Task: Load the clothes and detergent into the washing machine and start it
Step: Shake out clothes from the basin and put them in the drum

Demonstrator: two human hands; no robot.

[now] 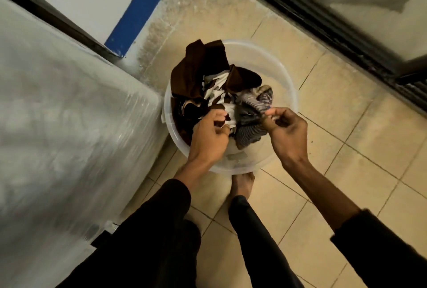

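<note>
Hands (209, 135) (285, 129) gripping clothes (221, 93) in bucket (284, 84); open tiled floor (346, 139) rightward, wrapped washing machine (69, 126) touching left rim.

Bucket (286, 84) sits on the floor (346, 172), just beyond my foot (242, 183). Clothes (208, 89) piled in the bucket, mostly its left and near side. My left hand (208, 135) in the pile at near left, my right hand (286, 130) over the near right rim. Washing machine (69, 126) just left of the bucket. Door track (323, 22) far right.
</note>
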